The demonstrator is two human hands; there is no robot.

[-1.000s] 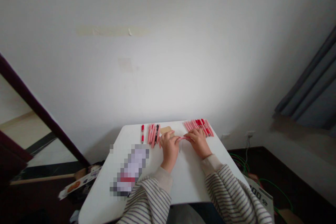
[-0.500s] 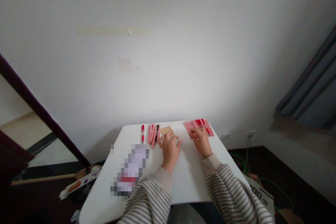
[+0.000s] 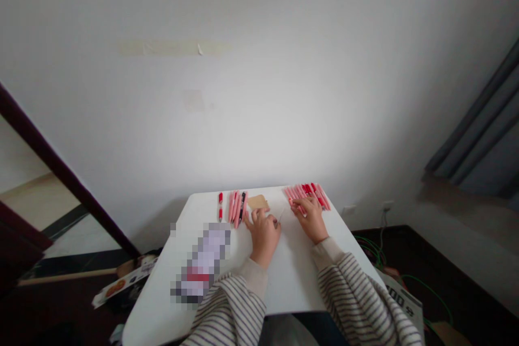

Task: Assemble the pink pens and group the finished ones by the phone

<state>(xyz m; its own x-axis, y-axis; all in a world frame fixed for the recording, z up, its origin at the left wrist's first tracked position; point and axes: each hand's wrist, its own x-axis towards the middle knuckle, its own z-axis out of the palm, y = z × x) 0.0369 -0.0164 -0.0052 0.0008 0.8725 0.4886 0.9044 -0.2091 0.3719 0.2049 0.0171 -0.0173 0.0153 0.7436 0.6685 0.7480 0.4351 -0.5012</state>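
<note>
My left hand (image 3: 264, 233) is over the middle of the white table (image 3: 292, 275), thumb and fingers closed on a thin, pale, see-through stick (image 3: 281, 215) that points up and away. My right hand (image 3: 312, 221) curls at the near edge of a row of pink and red pens (image 3: 308, 192). At its fingertips shows a small pinkish-red piece (image 3: 291, 203); whether it is a separate part or a pen's end, I cannot tell. Just left of my left hand lies a bundle of pink pens (image 3: 232, 206) with a black pen (image 3: 243, 206) among them. Beyond that hand is a tan card-like piece (image 3: 258, 203).
A single red pen (image 3: 220, 207) lies apart at the left. Nearer me is a blurred-out pale object (image 3: 205, 265). A white wall (image 3: 259, 119) rises behind the table. Green cables (image 3: 371, 248) and a printed box (image 3: 399, 294) are on the floor at right.
My left hand has drawn slightly back, uncovering more of the tan piece, and its thumb has closed in on the thin stick. My right hand has hardly moved.
</note>
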